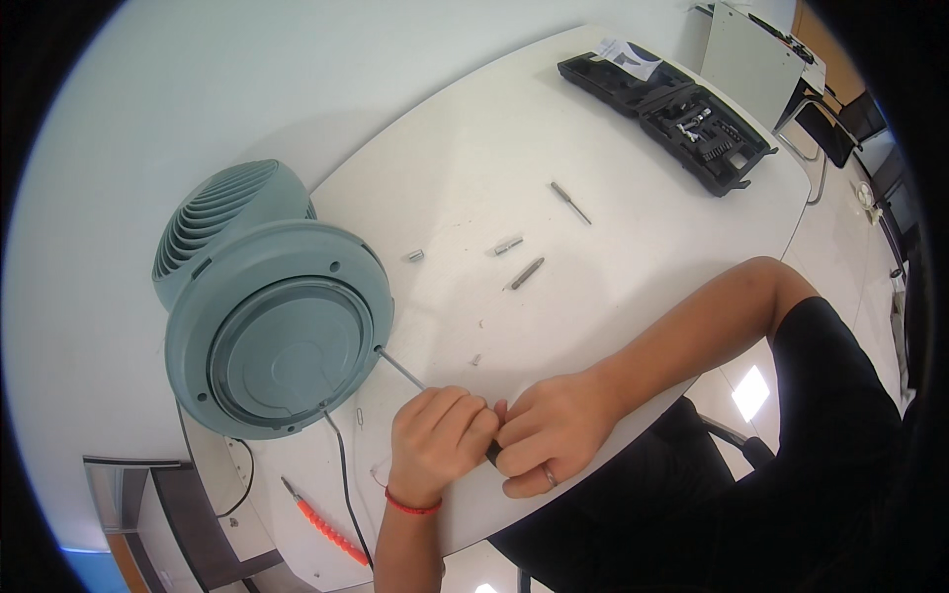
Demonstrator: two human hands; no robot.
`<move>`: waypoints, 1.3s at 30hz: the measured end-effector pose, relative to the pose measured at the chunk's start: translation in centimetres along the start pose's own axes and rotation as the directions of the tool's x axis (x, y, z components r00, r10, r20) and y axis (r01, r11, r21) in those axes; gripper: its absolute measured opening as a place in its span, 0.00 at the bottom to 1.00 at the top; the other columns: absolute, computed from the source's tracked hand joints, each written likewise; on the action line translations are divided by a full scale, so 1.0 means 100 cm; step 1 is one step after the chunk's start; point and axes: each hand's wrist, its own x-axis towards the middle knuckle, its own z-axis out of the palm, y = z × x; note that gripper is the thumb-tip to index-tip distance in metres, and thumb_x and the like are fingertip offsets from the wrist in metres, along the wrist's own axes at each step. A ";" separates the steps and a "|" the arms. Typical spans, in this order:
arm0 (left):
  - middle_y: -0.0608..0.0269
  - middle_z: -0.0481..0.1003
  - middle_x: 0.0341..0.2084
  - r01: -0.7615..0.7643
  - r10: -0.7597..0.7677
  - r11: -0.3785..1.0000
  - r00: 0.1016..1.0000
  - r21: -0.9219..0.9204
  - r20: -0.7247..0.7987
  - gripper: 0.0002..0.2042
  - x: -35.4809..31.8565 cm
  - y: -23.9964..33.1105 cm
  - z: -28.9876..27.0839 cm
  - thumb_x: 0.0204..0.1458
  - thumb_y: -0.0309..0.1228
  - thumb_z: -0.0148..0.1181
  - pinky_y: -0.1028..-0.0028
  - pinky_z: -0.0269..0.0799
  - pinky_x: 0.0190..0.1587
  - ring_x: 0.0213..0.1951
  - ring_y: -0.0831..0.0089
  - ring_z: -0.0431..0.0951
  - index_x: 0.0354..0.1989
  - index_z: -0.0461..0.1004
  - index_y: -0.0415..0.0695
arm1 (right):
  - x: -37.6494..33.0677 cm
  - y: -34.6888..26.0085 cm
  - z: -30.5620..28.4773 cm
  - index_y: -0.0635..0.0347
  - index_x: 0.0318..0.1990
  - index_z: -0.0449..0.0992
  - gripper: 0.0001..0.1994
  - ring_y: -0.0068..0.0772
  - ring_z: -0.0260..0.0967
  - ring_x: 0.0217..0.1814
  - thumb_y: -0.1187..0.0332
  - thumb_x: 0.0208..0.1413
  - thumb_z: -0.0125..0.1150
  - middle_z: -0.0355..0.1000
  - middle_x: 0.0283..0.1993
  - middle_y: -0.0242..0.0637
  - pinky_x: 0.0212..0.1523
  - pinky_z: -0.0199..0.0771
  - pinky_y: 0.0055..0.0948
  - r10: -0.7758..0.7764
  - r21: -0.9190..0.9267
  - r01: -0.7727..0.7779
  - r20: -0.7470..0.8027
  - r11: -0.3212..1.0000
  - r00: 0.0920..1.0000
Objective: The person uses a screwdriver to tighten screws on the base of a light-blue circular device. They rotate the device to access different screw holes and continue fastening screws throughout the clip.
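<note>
- Gripping screwdriver (403, 369) in curled fingers of left hand (442, 435) and right hand (559, 425), tip at rim hole (379, 349);
- with fan (222, 219) tipped by counter's (445, 138) left edge;
- seemingly unfinished, with base (282, 346) still on; unable to tell what remains.

White tabletop (450, 128), far end: open black plastic tool case (605, 87), white paper sheet (631, 61) (print illegible) across one half.
Mid-table: slim grey metal bit (570, 203), well apart from a short silver metal cylinder (414, 255).
Left table edge: red segmented flexible shaft (329, 529), metal-tipped.
Beyond table: black chair (828, 136) with bent silvery metal legs.
</note>
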 end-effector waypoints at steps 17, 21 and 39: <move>0.67 0.71 0.24 0.010 -0.010 1.000 1.000 -0.004 -0.008 0.13 -0.001 -0.003 0.002 0.48 0.22 0.76 0.71 0.71 0.30 0.30 0.69 0.77 0.25 0.72 0.46 | -0.001 0.000 0.001 0.57 0.28 0.69 0.12 0.38 0.64 0.22 0.76 0.56 0.70 0.61 0.24 0.36 0.23 0.70 0.35 0.051 0.014 -0.052 0.040 0.999 0.998; 0.68 0.71 0.24 -0.006 0.005 1.000 1.000 0.011 0.010 0.13 0.000 -0.001 0.000 0.46 0.22 0.75 0.72 0.70 0.29 0.29 0.70 0.76 0.24 0.71 0.46 | -0.001 -0.001 0.001 0.57 0.27 0.67 0.13 0.38 0.64 0.22 0.78 0.55 0.69 0.61 0.24 0.36 0.22 0.69 0.34 0.046 0.036 -0.047 0.049 0.998 0.998; 0.67 0.71 0.25 -0.058 0.057 0.998 0.998 0.017 0.036 0.11 -0.002 0.004 -0.001 0.42 0.23 0.71 0.73 0.68 0.28 0.28 0.70 0.75 0.24 0.71 0.46 | 0.000 -0.003 -0.001 0.56 0.25 0.65 0.16 0.37 0.63 0.17 0.77 0.56 0.70 0.59 0.21 0.35 0.18 0.66 0.34 -0.010 0.006 0.010 0.014 1.000 1.000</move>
